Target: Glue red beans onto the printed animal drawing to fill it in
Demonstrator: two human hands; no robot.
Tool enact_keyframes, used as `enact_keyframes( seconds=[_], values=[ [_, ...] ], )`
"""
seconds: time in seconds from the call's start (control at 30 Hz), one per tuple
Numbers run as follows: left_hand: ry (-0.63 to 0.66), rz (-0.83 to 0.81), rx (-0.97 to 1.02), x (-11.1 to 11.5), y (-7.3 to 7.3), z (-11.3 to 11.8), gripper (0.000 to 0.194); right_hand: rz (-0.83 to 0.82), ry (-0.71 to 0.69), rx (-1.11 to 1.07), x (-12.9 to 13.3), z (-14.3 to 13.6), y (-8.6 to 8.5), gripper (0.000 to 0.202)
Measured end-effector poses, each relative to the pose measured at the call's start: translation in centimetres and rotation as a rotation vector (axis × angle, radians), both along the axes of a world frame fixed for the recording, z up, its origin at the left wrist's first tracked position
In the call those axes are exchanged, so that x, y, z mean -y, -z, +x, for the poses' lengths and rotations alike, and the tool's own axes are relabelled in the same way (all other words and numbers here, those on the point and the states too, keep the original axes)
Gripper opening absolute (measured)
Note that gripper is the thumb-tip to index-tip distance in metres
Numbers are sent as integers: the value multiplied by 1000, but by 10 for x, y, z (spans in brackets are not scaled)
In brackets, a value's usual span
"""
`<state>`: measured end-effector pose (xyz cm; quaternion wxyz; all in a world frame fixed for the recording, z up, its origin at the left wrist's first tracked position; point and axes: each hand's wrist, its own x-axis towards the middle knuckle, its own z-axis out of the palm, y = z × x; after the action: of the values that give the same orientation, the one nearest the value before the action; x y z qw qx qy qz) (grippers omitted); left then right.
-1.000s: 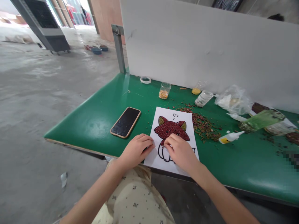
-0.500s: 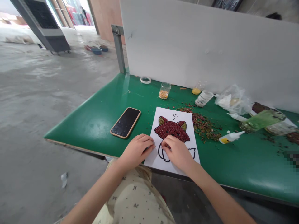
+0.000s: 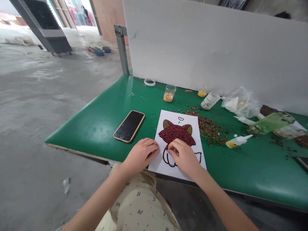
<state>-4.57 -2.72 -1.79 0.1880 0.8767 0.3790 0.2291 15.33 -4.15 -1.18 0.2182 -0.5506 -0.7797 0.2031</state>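
Note:
A white sheet (image 3: 178, 114) bears a fox drawing; the fox's head (image 3: 176, 132) is covered in dark red bits, its inner ears in green ones. My left hand (image 3: 143, 152) rests at the sheet's left edge, fingers curled together; anything between them is hidden. Over the fox's chest, my right hand (image 3: 183, 157) has thumb and forefinger pinched, and what they hold is too small to make out. Beside the sheet's right edge lie loose red and green beans (image 3: 209, 128). A white glue bottle (image 3: 238, 141) with a yellow label lies to their right.
On the green table (image 3: 96, 118) lies a phone (image 3: 129, 126). Behind are a ring-shaped lid (image 3: 149, 82), a jar of yellow kernels (image 3: 169, 93), a tipped clear jar (image 3: 210, 101) and a plastic bag (image 3: 242, 102). A green jar (image 3: 270, 124) lies right. A white panel (image 3: 192, 45) stands behind.
My right hand has shifted very slightly to the right over the fox's chest, still pinched. My left hand keeps its place.

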Motion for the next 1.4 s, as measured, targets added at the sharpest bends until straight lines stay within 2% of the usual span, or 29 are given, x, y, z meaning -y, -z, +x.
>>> enact_keyframes(
  seconds=[0.13, 0.33, 0.53, 0.73, 1.0, 1.4],
  values=[
    [4, 11, 5, 0, 0, 0, 24, 27, 5, 12, 0, -1, 4, 14],
    [16, 11, -41, 0, 2, 0, 25, 32, 15, 65, 2, -3, 1, 13],
    [65, 68, -146, 5, 3, 2, 39, 62, 24, 66, 6, -4, 4, 12],
    [79, 62, -174, 6, 3, 4, 43, 102, 48, 76, 5, -7, 11, 13],
    [73, 50, -196, 6, 3, 3, 47, 122, 98, 21, 6, 4, -4, 12],
    [67, 50, -234, 6, 3, 5, 45, 18, 104, 58, 11, 10, 5, 10]
  ],
)
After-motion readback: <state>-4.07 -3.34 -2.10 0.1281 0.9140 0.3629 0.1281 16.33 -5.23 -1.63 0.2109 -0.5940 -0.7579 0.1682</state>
